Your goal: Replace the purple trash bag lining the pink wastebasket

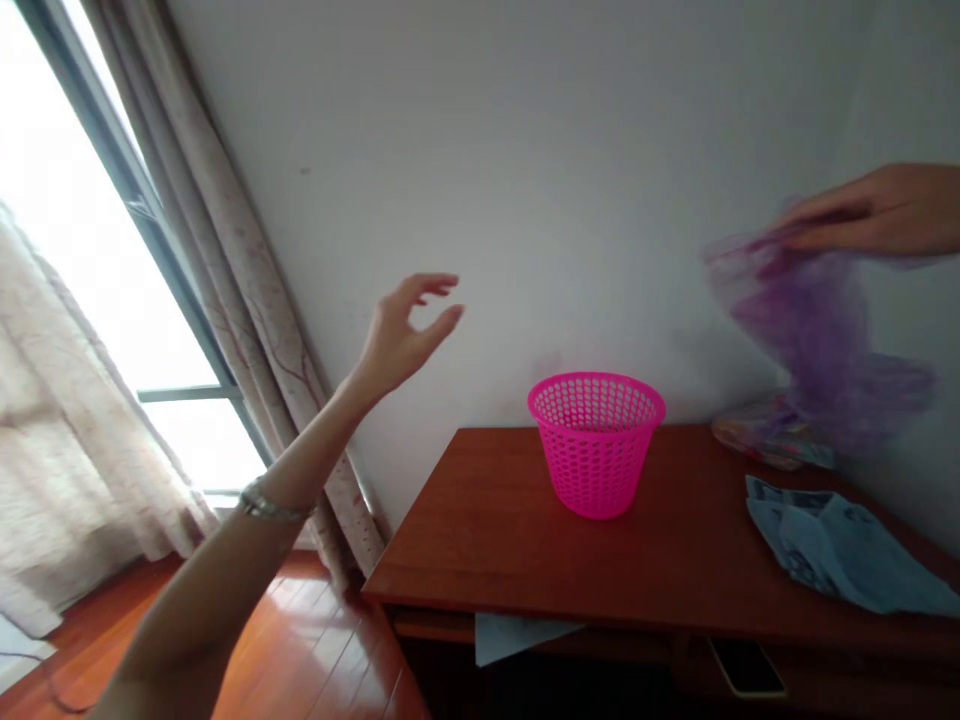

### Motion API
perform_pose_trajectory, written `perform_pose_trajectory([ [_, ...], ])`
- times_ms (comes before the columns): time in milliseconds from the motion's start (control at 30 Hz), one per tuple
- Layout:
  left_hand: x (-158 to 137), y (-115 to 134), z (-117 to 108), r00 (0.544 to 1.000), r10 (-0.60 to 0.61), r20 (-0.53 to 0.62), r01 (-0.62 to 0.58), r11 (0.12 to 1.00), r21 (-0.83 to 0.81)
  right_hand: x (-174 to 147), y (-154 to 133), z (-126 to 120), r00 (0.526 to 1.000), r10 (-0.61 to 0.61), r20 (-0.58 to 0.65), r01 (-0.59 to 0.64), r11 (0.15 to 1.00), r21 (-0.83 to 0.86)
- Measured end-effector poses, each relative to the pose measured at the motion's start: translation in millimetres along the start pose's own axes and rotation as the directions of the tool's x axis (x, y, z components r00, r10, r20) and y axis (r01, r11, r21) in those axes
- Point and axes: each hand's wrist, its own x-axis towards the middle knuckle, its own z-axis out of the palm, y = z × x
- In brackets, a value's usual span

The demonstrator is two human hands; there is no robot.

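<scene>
Head view: my right hand (874, 212) pinches a blurred purple bag (821, 335), which hangs limp and lengthwise downward above the tabletop's (675, 560) right end. My left hand (405, 335) hovers spread, holding nothing. A pink basket (596, 443) stands upright mid-tabletop, its inside hidden; bare wood lies in front.

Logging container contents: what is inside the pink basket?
Through the holes of the pink basket on the desk, the upper part looks empty. Its bottom is hidden by the near wall. The right hand holds a purple bag up beside it, outside.
</scene>
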Motion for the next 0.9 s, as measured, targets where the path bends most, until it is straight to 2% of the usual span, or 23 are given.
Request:
perform_pose_trajectory([
  [67, 44.9, 31.7, 13.8, 0.988, 0.103, 0.118, -0.088, 0.989, -0.122, 19.6, -39.1, 4.0, 0.992, -0.040, 0.120, 0.049, 0.997, -0.067],
  [133, 73.8, 61.1, 24.0, 0.966, 0.149, 0.210, -0.089, 0.959, -0.269, 31.3, -85.3, 13.8, 0.964, -0.156, 0.216, 0.150, 0.988, 0.044],
  [233, 88.0, 89.1, 29.3, 0.941, 0.113, 0.321, 0.056, 0.879, -0.473, 33.8, -138.3, 26.3, 0.936, -0.240, 0.257, 0.191, 0.960, 0.204],
  [300, 83.6, 94.7, 27.8, 0.924, 0.063, 0.378, 0.168, 0.820, -0.547, 30.7, -153.0, 30.8, 0.947, -0.226, 0.229, 0.169, 0.955, 0.245],
  [400, 69.0, 90.2, 23.6, 0.912, -0.035, 0.408, 0.296, 0.746, -0.596, 26.7, -153.9, 37.0, 0.964, -0.201, 0.173, 0.142, 0.943, 0.301],
  [467, 59.5, 84.5, 20.6, 0.915, -0.128, 0.382, 0.360, 0.685, -0.633, 25.7, -150.2, 43.6, 0.963, -0.211, 0.167, 0.138, 0.921, 0.363],
  [533, 52.1, 79.5, 16.4, 0.918, -0.197, 0.344, 0.389, 0.613, -0.687, 25.1, -146.6, 52.3, 0.956, -0.233, 0.178, 0.138, 0.894, 0.426],
  [667, 41.3, 71.2, 2.5, 0.909, -0.256, 0.329, 0.414, 0.459, -0.786, 21.0, -135.2, 71.1, 0.933, -0.249, 0.260, 0.093, 0.863, 0.496],
  [800, 27.1, 61.7, -4.6, 0.842, -0.396, 0.366, 0.504, 0.334, -0.797, 10.3, -116.8, 89.3, 0.928, -0.193, 0.319, -0.023, 0.824, 0.566],
  [900, 13.4, 54.9, -0.2, 0.772, -0.459, 0.440, 0.593, 0.266, -0.760, 2.6, -108.9, 102.9, 0.948, -0.127, 0.291, -0.117, 0.712, 0.692],
])
